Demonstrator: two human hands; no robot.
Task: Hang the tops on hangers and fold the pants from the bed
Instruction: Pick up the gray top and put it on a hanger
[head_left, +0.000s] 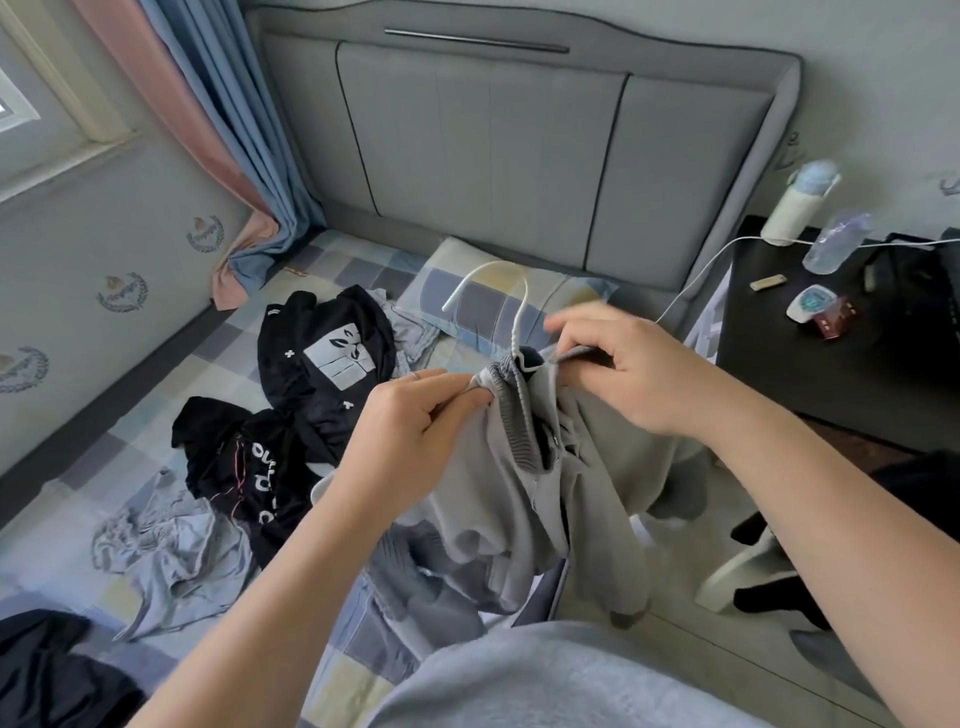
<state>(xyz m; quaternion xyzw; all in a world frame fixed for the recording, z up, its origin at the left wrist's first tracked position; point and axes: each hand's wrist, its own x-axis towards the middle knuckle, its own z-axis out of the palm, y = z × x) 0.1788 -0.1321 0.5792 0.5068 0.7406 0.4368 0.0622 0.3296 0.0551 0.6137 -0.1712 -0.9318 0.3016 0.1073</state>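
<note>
Head view, task state: one grey top (519, 483) is partway onto a white hanger (498, 291). The hook stands up out of the neck opening while the body of the garment hangs bunched below, over the near edge of the bed (218, 374). Judged as mid-step: hanger inserted, shoulders not yet seated or straightened. Left to do, as far as visible: a black top with a pale square print (327, 358), a second black garment with lettering (244, 462), a crumpled light grey garment (171, 551) and a dark piece at the lower left corner (47, 670), all lying loose on the checked sheet (which of these are tops and which pants cannot be told from here). No folded pants or finished hung tops in view. Hands: left hand (415, 431) has thumb and fingers curled in, pinching the ribbed collar edge on its side of the hook. Right hand (623, 369) has fingers curled over the collar fabric on the other side, gripping it just beside the hanger neck. Both hold the grey top; neither visibly touches the hook
</note>
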